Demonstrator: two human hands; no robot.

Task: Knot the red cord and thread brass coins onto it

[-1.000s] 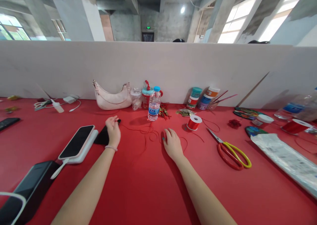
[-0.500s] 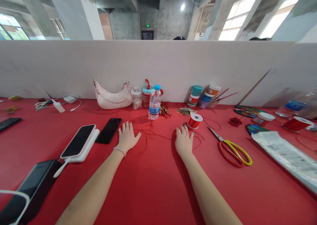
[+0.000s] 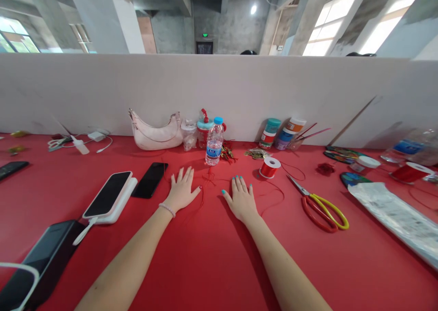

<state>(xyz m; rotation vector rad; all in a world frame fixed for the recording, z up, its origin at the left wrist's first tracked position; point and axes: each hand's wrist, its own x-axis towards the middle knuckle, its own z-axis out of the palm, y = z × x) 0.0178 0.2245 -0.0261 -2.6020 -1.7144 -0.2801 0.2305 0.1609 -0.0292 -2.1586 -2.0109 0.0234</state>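
My left hand (image 3: 181, 191) lies flat on the red tabletop (image 3: 205, 256) with its fingers spread and nothing in it. A black phone (image 3: 150, 180) is just to its left. Thin red thread (image 3: 208, 179) lies loosely tangled between the hands, near the left thumb. Palm down on the table, my right hand (image 3: 241, 197) is also open, thumb held apart. Beyond it to the right stands a spool of red thread (image 3: 270, 168), its loose end curling over the table. Scissors (image 3: 325, 210) with one red and one yellow handle lie farther right.
A water bottle (image 3: 214, 142) stands ahead, before a lidded cup (image 3: 204, 133) and a pale handbag (image 3: 157, 132). Paint bottles (image 3: 270, 133) line the white partition (image 3: 219, 83). A white-cased phone (image 3: 108, 194) and a black power bank (image 3: 44, 256) are left; a plastic-wrapped packet (image 3: 397, 220) is right.
My right hand has shifted left, away from the spool, and its thumb has swung outward. My left hand has slid slightly right. The thread between them now lies more bunched.
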